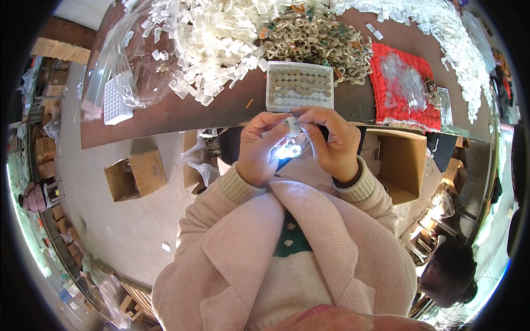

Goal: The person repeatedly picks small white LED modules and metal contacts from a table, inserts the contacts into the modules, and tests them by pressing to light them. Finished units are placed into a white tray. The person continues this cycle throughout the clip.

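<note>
While left hand (260, 148) and right hand (335, 142) pinch a white part (292, 127) by the table's (223, 115) near edge, slackening could drop it.

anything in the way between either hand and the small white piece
Nothing visible: the left hand and right hand both pinch the small white piece directly. The bright light glows just below it; the tray of discs lies beyond.

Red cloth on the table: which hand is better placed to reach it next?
The right hand, I'd judge: the red cloth lies off to the right, nearer to it than to the left hand. Both hands are at the small white piece, though.
</note>
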A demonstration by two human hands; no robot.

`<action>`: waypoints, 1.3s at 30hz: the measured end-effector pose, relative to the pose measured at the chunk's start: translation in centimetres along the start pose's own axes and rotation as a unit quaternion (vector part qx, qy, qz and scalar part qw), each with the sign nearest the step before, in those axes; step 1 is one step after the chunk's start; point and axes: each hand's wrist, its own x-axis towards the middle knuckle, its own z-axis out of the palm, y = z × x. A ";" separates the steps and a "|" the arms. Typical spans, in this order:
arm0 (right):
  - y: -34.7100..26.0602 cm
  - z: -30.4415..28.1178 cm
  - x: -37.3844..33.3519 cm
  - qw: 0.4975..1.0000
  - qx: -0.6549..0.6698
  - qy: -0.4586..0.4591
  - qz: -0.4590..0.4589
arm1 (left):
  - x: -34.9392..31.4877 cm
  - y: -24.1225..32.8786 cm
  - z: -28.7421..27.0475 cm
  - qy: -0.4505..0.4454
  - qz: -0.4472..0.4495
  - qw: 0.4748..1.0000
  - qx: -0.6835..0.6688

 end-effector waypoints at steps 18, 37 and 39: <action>4.6 4.7 12.8 0.900 -0.327 -0.171 -0.230 | -0.2 4.2 -4.1 0.084 -0.029 0.995 -0.049; 1.6 4.5 11.6 0.966 -0.184 -0.142 -0.115 | -0.8 5.2 -5.3 0.087 0.266 0.605 0.746; 1.0 4.7 10.6 0.970 -0.168 -0.132 -0.119 | -0.5 4.7 -4.6 0.070 0.179 0.537 0.822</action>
